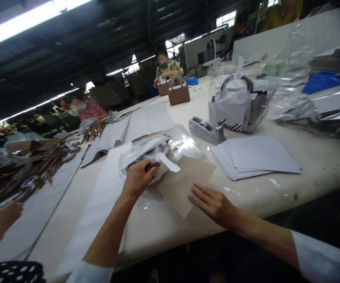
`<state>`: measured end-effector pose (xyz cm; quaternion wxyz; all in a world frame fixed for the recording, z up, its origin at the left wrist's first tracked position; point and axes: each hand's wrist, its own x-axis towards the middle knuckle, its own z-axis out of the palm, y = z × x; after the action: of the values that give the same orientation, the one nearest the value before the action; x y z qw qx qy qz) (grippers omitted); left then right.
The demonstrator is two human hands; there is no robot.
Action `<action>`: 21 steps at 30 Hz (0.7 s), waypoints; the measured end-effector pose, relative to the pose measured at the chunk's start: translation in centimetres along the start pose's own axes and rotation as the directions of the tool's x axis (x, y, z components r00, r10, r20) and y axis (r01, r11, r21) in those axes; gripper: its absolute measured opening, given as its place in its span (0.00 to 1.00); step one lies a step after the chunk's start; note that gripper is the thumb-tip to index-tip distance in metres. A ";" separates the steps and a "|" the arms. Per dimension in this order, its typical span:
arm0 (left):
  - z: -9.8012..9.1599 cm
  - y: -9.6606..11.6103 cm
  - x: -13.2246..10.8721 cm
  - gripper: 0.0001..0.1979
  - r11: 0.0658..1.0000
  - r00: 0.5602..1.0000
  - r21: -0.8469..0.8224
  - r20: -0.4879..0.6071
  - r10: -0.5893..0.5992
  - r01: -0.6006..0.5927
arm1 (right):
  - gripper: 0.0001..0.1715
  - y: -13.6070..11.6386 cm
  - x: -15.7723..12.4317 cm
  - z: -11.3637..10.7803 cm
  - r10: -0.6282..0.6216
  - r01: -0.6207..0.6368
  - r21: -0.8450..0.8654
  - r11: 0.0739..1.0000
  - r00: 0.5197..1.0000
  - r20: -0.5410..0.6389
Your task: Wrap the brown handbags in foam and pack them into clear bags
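Observation:
My left hand (pixel 137 179) is closed around a dark brown strip that looks like a handbag handle. Beneath it lies a handbag (pixel 158 151) wrapped in white paper and clear plastic, its shape partly hidden. A white toothed strap (pixel 168 162) sticks out from it toward the right. My right hand (pixel 212 202) rests with fingers stretched out on the near right part of a flat tan sheet (pixel 177 186), whose left side reaches the wrapped bag. Right of the sheet sits a stack of white cards (pixel 261 155).
A grey tape dispenser (pixel 205 129) stands behind the cards, beside a plastic-wrapped handbag (pixel 231 110). Brown handbags (pixel 179 94) stand farther back near a seated person (pixel 170 70). Brown straps (pixel 40 173) pile up at left, where another person's hand (pixel 3 218) reaches in.

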<state>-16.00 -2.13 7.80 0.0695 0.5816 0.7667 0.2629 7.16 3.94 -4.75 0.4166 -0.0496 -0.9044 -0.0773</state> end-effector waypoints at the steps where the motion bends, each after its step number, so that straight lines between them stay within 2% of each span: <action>1: 0.0 0.0 0.0 0.12 1.000 1.000 0.002 -0.002 0.000 0.000 | 0.16 0.0 0.2 0.5 0.004 -0.004 0.002 1.000 1.000 -0.005; 7: 0.1 0.1 0.1 0.10 0.999 1.000 0.026 -0.022 0.021 -0.020 | 0.15 -0.1 1.9 5.1 0.027 -0.026 0.043 0.999 0.999 -0.046; 12: 0.8 0.2 -0.3 0.08 0.997 0.997 0.058 -0.045 0.061 -0.058 | 0.15 0.0 4.0 10.9 0.143 -0.149 0.098 0.984 0.988 0.062; 14: 1.3 0.4 -0.6 0.07 0.995 0.995 0.075 -0.064 0.075 -0.070 | 0.15 0.0 4.9 12.5 0.163 -0.175 0.105 0.979 0.980 0.111; 17: 2.2 0.6 -1.1 0.06 0.992 0.990 0.097 -0.110 0.087 -0.077 | 0.18 0.4 4.6 12.2 0.127 -0.155 0.149 0.977 0.975 0.182; 20: 3.3 0.6 -1.7 0.06 0.990 0.983 0.115 -0.158 0.095 -0.077 | 0.38 1.7 2.3 9.5 0.012 -0.090 0.252 0.964 0.955 0.295; 21: 3.7 0.6 -1.9 0.05 0.990 0.981 0.120 -0.168 0.098 -0.078 | 0.40 2.3 1.5 8.7 0.016 -0.117 0.274 0.955 0.939 0.345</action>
<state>-13.37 -2.56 4.56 -0.0425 0.5928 0.7570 0.2716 0.08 7.81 -8.96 0.2601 -0.0312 -0.9618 0.0801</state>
